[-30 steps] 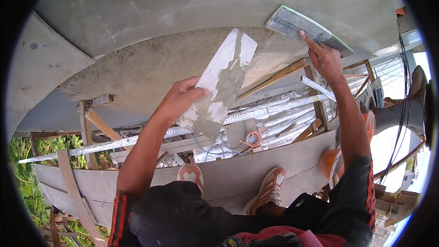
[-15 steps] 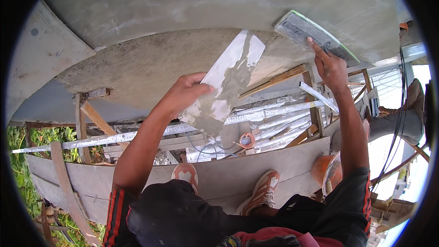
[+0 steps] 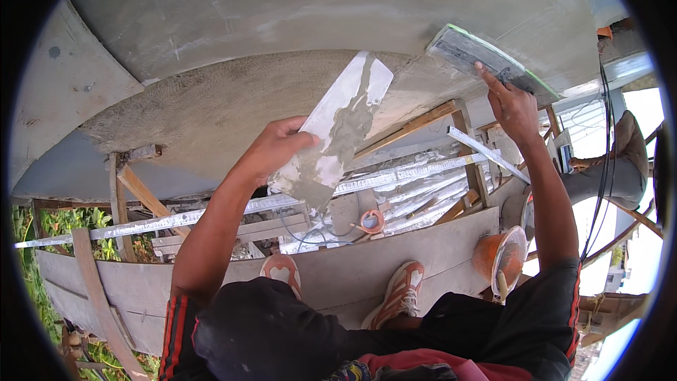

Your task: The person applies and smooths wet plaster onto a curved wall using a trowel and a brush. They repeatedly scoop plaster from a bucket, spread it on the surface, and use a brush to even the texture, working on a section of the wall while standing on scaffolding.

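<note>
My left hand (image 3: 278, 144) is closed on the edge of a flat white plastering board (image 3: 342, 123), thumb on top. Wet grey mortar is smeared down the board's middle and over its lower end. Farther right, my right hand (image 3: 513, 109) grips a long plastering trowel (image 3: 486, 62) with a pale green edge, its index finger stretched along the back. The trowel lies against or very close to the lower edge of the smooth grey plastered wall (image 3: 317, 7). Below that edge runs a rougher, browner curved surface (image 3: 211, 95).
I stand on a plank platform (image 3: 437, 247). An orange bucket (image 3: 486, 257) with a tool in it stands at right. A long metal bar (image 3: 169, 222) and timber props (image 3: 469, 148) cross beyond the planks. Black cables (image 3: 605, 162) hang at right, near another person's leg (image 3: 606, 187).
The trowel has slid slightly right along the wall's lower edge. The view has shifted a little; both hands keep their grips.
</note>
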`<state>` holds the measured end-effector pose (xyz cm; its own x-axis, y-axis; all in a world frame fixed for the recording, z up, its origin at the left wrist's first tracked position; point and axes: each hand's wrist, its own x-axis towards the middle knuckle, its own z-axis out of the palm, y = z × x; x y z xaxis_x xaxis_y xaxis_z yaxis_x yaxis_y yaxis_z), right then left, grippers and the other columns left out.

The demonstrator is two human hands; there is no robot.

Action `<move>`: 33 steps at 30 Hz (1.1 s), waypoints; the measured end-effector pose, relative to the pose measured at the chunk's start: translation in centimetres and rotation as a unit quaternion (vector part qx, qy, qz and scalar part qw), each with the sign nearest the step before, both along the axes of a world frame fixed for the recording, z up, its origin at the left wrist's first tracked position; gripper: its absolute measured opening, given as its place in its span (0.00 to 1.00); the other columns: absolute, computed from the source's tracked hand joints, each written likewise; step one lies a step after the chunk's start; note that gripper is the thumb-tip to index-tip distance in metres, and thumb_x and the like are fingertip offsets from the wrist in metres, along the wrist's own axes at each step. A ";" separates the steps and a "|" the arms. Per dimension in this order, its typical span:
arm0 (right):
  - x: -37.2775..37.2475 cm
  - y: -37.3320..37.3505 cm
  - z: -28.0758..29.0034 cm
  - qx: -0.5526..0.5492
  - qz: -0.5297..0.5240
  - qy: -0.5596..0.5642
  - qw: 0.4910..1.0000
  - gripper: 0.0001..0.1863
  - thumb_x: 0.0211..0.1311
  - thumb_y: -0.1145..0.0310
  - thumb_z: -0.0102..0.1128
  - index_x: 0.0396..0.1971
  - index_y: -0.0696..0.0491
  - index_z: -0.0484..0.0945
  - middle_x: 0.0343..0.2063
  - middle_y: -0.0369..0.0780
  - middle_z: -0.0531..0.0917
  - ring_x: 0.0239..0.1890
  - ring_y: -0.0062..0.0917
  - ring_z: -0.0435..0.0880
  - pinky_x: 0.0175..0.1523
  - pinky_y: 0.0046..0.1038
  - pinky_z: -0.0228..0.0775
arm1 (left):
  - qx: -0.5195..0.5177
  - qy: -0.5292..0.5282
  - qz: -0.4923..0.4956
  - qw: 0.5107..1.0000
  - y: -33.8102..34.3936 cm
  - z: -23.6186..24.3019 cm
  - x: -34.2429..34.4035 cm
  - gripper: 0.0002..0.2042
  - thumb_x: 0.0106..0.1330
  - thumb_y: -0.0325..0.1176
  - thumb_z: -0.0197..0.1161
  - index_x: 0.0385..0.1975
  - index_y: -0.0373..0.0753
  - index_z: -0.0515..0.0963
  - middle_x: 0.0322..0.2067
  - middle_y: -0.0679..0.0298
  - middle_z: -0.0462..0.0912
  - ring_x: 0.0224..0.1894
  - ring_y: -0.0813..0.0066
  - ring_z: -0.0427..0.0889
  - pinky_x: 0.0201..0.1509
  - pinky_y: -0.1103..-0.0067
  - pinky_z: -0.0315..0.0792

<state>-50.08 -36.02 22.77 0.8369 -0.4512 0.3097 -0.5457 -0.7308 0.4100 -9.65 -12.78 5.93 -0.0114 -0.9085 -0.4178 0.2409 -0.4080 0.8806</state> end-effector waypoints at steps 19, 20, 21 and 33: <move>-14.0 21.8 -6.8 0.419 -0.354 -0.209 0.809 0.35 0.70 0.65 0.67 0.77 0.49 0.70 0.41 0.56 0.90 0.43 0.46 0.91 0.58 0.43 0.79 | 0.040 -0.068 -0.166 0.983 0.7 1.6 -5.3 0.20 0.70 0.24 0.63 0.62 0.30 0.83 0.47 0.59 0.91 0.43 0.74 0.90 0.51 0.75 0.83; -15.2 23.6 -8.2 0.406 -0.385 -0.225 0.797 0.33 0.70 0.62 0.66 0.72 0.53 0.71 0.41 0.56 0.89 0.48 0.55 0.89 0.58 0.51 0.78 | 0.030 -0.088 -0.171 0.981 0.2 2.7 -5.9 0.20 0.70 0.24 0.63 0.61 0.29 0.83 0.47 0.58 0.91 0.42 0.74 0.90 0.50 0.75 0.84; -15.7 25.3 -8.8 0.391 -0.415 -0.249 0.783 0.31 0.69 0.62 0.67 0.70 0.53 0.73 0.40 0.56 0.90 0.47 0.54 0.89 0.57 0.50 0.78 | 0.028 -0.099 -0.192 0.976 -0.6 4.0 -6.4 0.20 0.70 0.23 0.63 0.61 0.29 0.83 0.47 0.58 0.91 0.42 0.73 0.90 0.50 0.75 0.84; -36.8 25.4 -4.5 0.186 -0.572 -0.570 0.560 0.26 0.70 0.61 0.69 0.64 0.56 0.80 0.41 0.48 0.90 0.42 0.35 0.90 0.51 0.38 0.79 | -0.003 -0.136 -0.371 0.919 -11.6 13.1 -29.3 0.21 0.74 0.26 0.64 0.65 0.29 0.79 0.51 0.58 0.89 0.49 0.74 0.88 0.56 0.75 0.82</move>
<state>-86.86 -10.64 18.27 -0.7114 -0.7007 0.0550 -0.4956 0.4446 -0.7462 -38.95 -24.39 19.06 -0.5243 -0.6949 -0.4922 -0.3315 -0.3658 0.8696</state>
